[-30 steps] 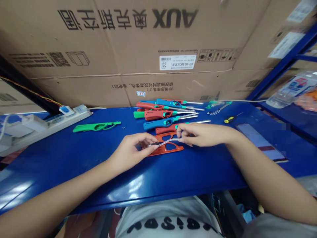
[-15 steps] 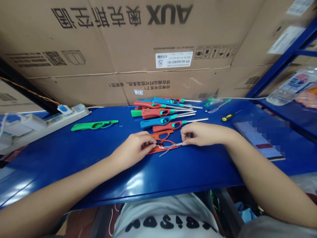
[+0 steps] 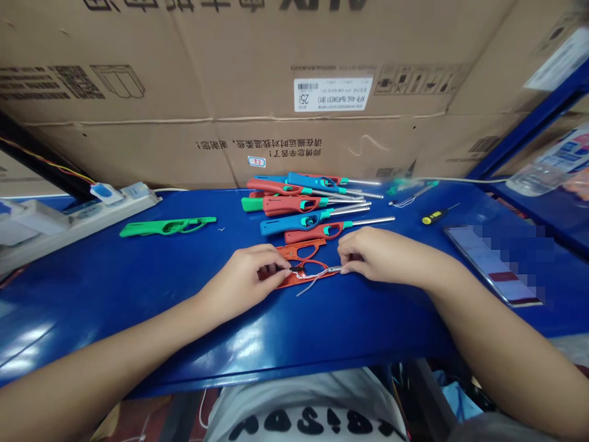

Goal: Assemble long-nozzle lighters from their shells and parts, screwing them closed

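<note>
Two orange lighter shell halves [image 3: 304,248] lie on the blue table, the nearer one between my hands. My left hand [image 3: 264,270] pinches a small black part [image 3: 297,269] at the nearer shell's left side. White wires [image 3: 310,277] run from it towards a thin metal tube [image 3: 334,269]. That tube's right end is pinched in my right hand [image 3: 354,255]. A loose thin wire or tube end hangs out over the table edge of the shell. Just behind the shells, red and blue lighters [image 3: 294,205] with metal tubes are piled.
A green lighter shell [image 3: 168,226] lies at the left near a power strip [image 3: 87,215]. On the right are a yellow screwdriver [image 3: 435,217], a phone [image 3: 492,264] and a plastic bottle [image 3: 543,169]. A large cardboard box [image 3: 257,92] stands behind.
The view has shifted and moved slightly closer to the table. Both hands keep their pinches, and the black part and metal tube stay over the nearer orange shell.
</note>
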Demonstrator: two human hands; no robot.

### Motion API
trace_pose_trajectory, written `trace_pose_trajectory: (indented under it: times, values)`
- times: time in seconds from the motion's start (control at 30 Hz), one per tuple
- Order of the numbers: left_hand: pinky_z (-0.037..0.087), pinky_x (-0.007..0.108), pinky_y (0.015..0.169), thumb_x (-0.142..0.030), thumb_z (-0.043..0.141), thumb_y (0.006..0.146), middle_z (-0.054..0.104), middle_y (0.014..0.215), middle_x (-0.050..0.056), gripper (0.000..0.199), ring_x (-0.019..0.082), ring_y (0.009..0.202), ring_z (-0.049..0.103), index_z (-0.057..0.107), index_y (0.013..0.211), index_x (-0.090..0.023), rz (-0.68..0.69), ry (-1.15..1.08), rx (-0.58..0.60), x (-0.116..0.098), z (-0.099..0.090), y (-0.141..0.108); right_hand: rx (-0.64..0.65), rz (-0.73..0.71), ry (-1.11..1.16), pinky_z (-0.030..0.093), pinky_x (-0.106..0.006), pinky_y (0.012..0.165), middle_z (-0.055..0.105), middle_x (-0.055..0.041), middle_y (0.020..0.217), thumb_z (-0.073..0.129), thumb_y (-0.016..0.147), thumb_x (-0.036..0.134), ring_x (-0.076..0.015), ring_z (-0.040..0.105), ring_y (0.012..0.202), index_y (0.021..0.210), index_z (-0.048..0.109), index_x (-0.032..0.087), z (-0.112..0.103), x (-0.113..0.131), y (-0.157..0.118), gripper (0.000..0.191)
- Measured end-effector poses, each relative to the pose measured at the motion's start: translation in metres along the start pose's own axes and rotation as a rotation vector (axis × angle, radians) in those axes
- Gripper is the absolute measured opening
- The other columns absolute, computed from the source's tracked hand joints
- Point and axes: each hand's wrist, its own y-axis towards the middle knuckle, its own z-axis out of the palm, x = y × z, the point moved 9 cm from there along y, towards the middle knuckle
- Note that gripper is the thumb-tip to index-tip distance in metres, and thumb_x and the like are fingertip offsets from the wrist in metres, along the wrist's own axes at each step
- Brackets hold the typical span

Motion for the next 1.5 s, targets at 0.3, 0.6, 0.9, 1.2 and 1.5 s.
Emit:
trace_pose_trajectory:
  times: [0.3, 0.6, 0.9, 1.2, 1.5]
  values:
    - [0.049, 0.025, 0.066, -0.021, 0.063, 0.093, 0.072, 0.09, 0.003, 0.012, 0.013, 0.071, 0.064, 0.075, 0.093, -0.019, 0.038, 0.016, -0.017, -0.005, 0.001, -0.002, 0.027, -0.039, -0.081, 0.034, -0.027, 0.065, 0.067, -0.0051, 0.083, 0.055, 0.089, 0.016, -0.0154, 0.054, 0.071, 0.073, 0.063, 0.017, 0.002, 0.004, -0.006, 0.017]
    - [0.055, 0.029, 0.076, -0.02, 0.063, 0.094, 0.076, 0.095, 0.005, 0.014, 0.018, 0.086, 0.07, 0.077, 0.097, -0.019, 0.126, 0.042, -0.06, -0.007, 0.001, -0.003, 0.039, 0.0, -0.143, 0.031, -0.028, 0.063, 0.066, -0.0051, 0.083, 0.056, 0.089, 0.02, -0.0156, 0.053, 0.071, 0.074, 0.061, 0.017, 0.006, 0.004, -0.006, 0.017]
    - [0.057, 0.031, 0.079, -0.02, 0.062, 0.095, 0.076, 0.092, 0.005, 0.017, 0.018, 0.085, 0.069, 0.079, 0.097, -0.019, 0.206, 0.11, -0.084, -0.016, 0.003, -0.006, 0.052, -0.021, -0.112, 0.033, -0.028, 0.064, 0.065, -0.0068, 0.082, 0.054, 0.089, 0.017, -0.016, 0.053, 0.07, 0.074, 0.061, 0.016, 0.009, 0.007, -0.005, 0.017]
    - [0.058, 0.036, 0.082, -0.023, 0.054, 0.099, 0.076, 0.094, 0.007, 0.025, 0.02, 0.087, 0.07, 0.077, 0.094, -0.018, 0.29, 0.408, -0.075, -0.031, 0.01, -0.011, 0.023, -0.025, -0.08, 0.035, -0.028, 0.063, 0.063, -0.0045, 0.078, 0.056, 0.088, 0.016, -0.015, 0.051, 0.068, 0.071, 0.058, 0.017, 0.006, 0.007, -0.006, 0.017]
    - [0.059, 0.037, 0.087, -0.022, 0.055, 0.1, 0.077, 0.1, 0.007, 0.02, 0.022, 0.094, 0.071, 0.074, 0.104, -0.016, 0.283, 0.292, -0.1, -0.022, 0.007, -0.012, -0.108, -0.168, 0.152, 0.044, -0.024, 0.063, 0.067, -0.0047, 0.093, 0.061, 0.091, 0.023, -0.0127, 0.058, 0.07, 0.099, 0.068, 0.017, 0.0, 0.026, 0.002, 0.012]
